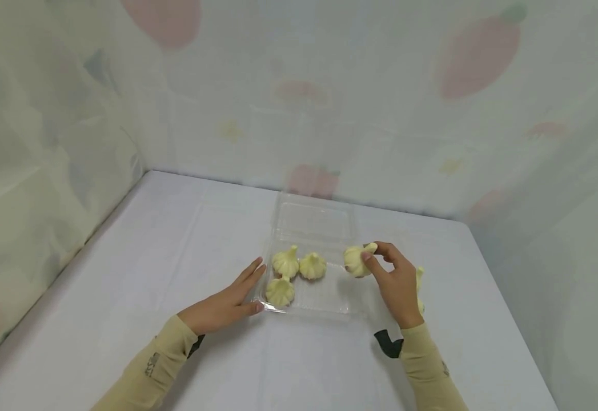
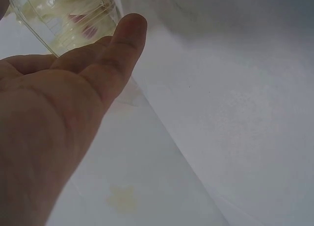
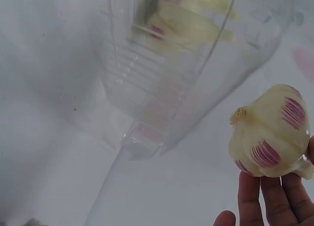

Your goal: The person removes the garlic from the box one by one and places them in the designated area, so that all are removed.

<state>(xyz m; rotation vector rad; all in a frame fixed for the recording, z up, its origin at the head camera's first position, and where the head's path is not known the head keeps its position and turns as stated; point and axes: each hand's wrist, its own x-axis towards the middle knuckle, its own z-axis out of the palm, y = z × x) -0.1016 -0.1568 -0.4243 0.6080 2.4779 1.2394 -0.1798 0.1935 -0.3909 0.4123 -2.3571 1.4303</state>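
A clear plastic clamshell container (image 1: 324, 297) lies on the table with its lid (image 1: 313, 221) folded back. Three garlic bulbs sit in its left and middle part: one bulb (image 1: 285, 264) at the left, another (image 1: 312, 266) beside it, a third (image 1: 280, 293) in front. My left hand (image 1: 227, 305) rests along the container's left side, fingers extended. Above the container's right part, my right hand (image 1: 397, 285) holds another garlic bulb (image 1: 356, 262) between thumb and fingers. Purple streaks show on this held bulb (image 3: 272, 133) in the right wrist view.
More garlic (image 1: 420, 279) lies right of my right hand, mostly hidden behind it. A white cloth (image 1: 175, 240) covers the table. Fruit-patterned curtains (image 1: 381, 125) enclose the back and sides. Black wrist-worn pieces (image 1: 388, 345) show near the sleeves.
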